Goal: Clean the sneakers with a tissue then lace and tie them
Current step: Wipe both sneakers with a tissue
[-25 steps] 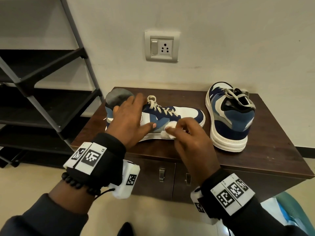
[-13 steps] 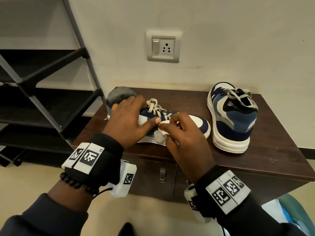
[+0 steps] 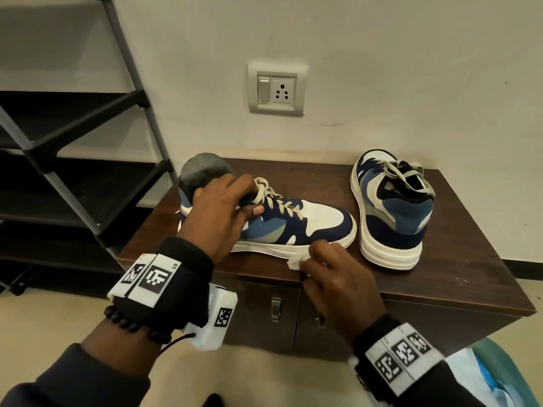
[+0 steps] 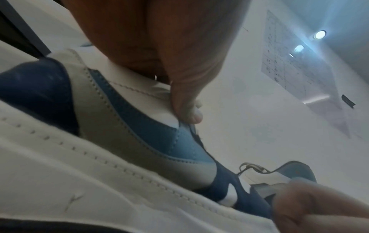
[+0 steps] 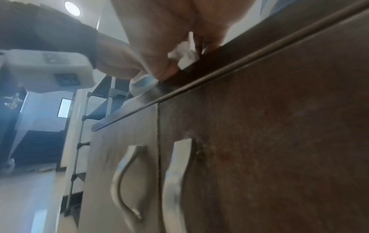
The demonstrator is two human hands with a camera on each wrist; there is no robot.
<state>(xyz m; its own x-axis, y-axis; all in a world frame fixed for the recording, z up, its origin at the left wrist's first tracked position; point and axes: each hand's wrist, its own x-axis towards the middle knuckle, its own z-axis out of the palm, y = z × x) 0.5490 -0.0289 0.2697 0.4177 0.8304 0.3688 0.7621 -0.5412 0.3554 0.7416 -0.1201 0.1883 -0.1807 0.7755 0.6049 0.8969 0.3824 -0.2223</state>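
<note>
Two sneakers sat mid-frame on the table [image 3: 458, 268]. Left hand [image 3: 219, 217] gripped the near sneaker [image 3: 296, 227] by its collar; right hand [image 3: 338, 271] pinched the tissue [image 3: 293, 263] against its sole.

The left hand [image 3: 219, 218] grips the near sneaker [image 3: 293, 227] around its collar, thumb on the blue side panel just beside the laces [image 3: 274, 201]. This sneaker stands upright on the dark wooden counter [image 3: 458, 259], toe pointing right. The right hand [image 3: 338, 277] pinches a white tissue [image 3: 295, 263] against the sneaker's white sole, near the toe, at the counter's near edge. A second sneaker [image 3: 392, 212] stands to the right, heel toward the camera, laces loose over its opening. A wall socket [image 3: 276, 89] sits above, and a dark shelf rack [image 3: 73, 148] stands at left.
</note>
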